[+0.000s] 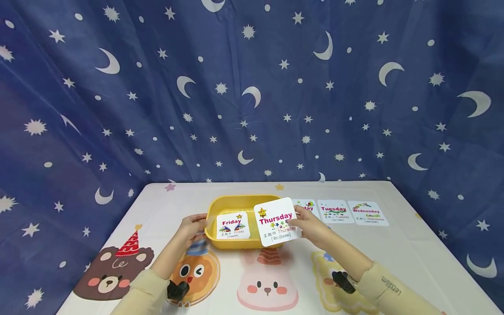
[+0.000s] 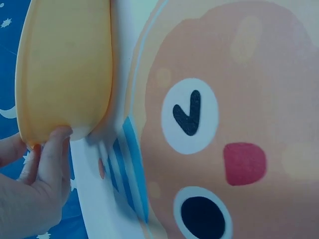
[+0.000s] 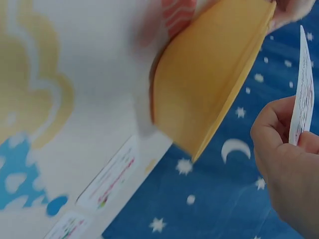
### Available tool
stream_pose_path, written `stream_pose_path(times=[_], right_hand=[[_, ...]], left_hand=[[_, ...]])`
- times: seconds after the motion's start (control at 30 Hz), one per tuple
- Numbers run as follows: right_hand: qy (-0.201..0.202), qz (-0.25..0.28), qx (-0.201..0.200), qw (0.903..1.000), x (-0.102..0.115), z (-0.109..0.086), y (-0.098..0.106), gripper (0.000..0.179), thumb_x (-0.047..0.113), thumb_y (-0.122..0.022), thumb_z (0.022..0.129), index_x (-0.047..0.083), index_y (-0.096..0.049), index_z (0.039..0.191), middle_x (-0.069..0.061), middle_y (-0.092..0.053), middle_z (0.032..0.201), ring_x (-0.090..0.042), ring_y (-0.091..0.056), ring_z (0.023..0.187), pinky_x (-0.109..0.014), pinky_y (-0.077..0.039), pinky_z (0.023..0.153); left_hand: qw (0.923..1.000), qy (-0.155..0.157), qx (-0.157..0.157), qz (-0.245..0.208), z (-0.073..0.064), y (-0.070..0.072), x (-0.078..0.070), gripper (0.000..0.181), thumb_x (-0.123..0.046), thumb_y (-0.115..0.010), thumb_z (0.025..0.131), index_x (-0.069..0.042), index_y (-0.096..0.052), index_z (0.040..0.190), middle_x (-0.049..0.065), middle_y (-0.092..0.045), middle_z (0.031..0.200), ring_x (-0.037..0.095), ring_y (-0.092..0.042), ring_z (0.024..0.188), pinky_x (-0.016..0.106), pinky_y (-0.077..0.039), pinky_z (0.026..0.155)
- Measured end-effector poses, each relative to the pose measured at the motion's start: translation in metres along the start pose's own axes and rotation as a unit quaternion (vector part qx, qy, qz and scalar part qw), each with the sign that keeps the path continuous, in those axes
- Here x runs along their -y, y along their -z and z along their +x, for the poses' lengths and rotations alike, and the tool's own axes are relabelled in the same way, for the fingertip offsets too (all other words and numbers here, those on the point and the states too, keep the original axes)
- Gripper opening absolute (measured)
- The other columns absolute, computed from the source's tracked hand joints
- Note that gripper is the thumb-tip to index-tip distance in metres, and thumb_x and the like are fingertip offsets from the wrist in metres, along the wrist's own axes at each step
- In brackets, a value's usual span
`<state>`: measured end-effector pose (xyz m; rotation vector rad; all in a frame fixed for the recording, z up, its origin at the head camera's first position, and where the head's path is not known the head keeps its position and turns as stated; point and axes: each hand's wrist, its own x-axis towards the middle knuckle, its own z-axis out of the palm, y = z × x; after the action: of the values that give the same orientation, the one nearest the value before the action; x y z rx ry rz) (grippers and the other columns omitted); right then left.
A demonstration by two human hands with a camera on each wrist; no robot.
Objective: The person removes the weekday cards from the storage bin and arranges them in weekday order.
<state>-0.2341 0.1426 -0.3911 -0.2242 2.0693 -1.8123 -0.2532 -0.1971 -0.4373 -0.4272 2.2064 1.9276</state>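
My left hand (image 1: 192, 228) grips the left end of a shallow yellow plastic tray (image 1: 247, 202); in the left wrist view thumb and fingers hold the tray's end (image 2: 67, 64). A white card reading "Friday" (image 1: 233, 226) lies inside, face up. With thumb and fingers, my right hand (image 1: 313, 225) pinches the right edge of a "Thursday" card (image 1: 275, 214). That card is raised over the tray's right end, its printed face toward the head camera. The right wrist view catches the held card (image 3: 303, 92) nearly edge-on, apart from the tray (image 3: 212, 74).
To the right of the tray, a "Tuesday" card (image 1: 336, 211) and a "Wednesday" card (image 1: 368, 213) lie in a row. Left of them, another card (image 1: 308, 204) is partly hidden by the Thursday card and right hand. A starry blue curtain (image 1: 252, 109) hangs behind the cartoon-printed tablecloth (image 1: 220, 280).
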Motion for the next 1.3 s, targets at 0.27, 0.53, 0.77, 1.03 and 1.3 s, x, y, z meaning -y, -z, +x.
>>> stream_pose_path(times=[0.27, 0.53, 0.77, 1.03, 1.3], right_hand=[[-0.014, 0.003, -0.028, 0.9995, -0.009, -0.017, 0.028, 0.056, 0.005, -0.044, 0.096, -0.007, -0.018, 0.144, -0.019, -0.057, 0.122, -0.01, -0.063, 0.089, -0.03, -0.058, 0.078], [-0.023, 0.003, -0.028, 0.9993, -0.018, -0.026, 0.048, 0.055, 0.005, -0.044, 0.096, -0.01, -0.018, 0.142, -0.003, -0.064, 0.106, -0.011, -0.065, 0.087, -0.029, -0.058, 0.076], [-0.053, -0.044, -0.049, 0.9964, -0.026, -0.031, 0.067, 0.055, 0.002, -0.05, 0.092, -0.011, -0.022, 0.137, -0.006, -0.064, 0.098, -0.012, -0.064, 0.079, -0.027, -0.057, 0.067], [-0.095, -0.046, -0.077, 0.9914, -0.053, -0.02, 0.082, 0.045, -0.003, -0.05, 0.088, -0.015, -0.029, 0.126, -0.008, -0.063, 0.091, -0.012, -0.063, 0.073, -0.027, -0.058, 0.066], [-0.12, -0.041, -0.101, 0.9867, -0.075, -0.006, 0.08, 0.04, -0.005, -0.052, 0.086, -0.015, -0.033, 0.12, -0.01, -0.063, 0.087, -0.013, -0.062, 0.069, -0.026, -0.056, 0.064]], left_hand=[[1.0, -0.002, 0.002, 0.002, -0.001, -0.001, -0.001, 0.04, -0.002, -0.048, 0.095, 0.008, -0.043, 0.134, 0.023, -0.053, 0.122, 0.014, -0.061, 0.08, 0.022, -0.058, 0.063], [1.0, -0.007, 0.0, 0.001, 0.0, -0.001, -0.002, 0.04, -0.001, -0.047, 0.095, 0.009, -0.043, 0.133, 0.026, -0.05, 0.127, 0.015, -0.062, 0.082, 0.025, -0.059, 0.067], [1.0, -0.004, -0.001, -0.005, -0.001, 0.0, -0.001, 0.039, 0.0, -0.047, 0.094, 0.01, -0.044, 0.132, 0.029, -0.049, 0.128, 0.016, -0.064, 0.082, 0.027, -0.06, 0.067], [1.0, -0.001, 0.001, -0.007, -0.002, 0.002, 0.0, 0.041, 0.0, -0.047, 0.095, 0.01, -0.042, 0.134, 0.027, -0.049, 0.128, 0.015, -0.063, 0.08, 0.027, -0.06, 0.067], [1.0, -0.002, 0.003, -0.005, -0.003, 0.0, -0.002, 0.041, -0.001, -0.048, 0.095, 0.01, -0.042, 0.134, 0.027, -0.05, 0.127, 0.015, -0.062, 0.081, 0.028, -0.06, 0.069]])
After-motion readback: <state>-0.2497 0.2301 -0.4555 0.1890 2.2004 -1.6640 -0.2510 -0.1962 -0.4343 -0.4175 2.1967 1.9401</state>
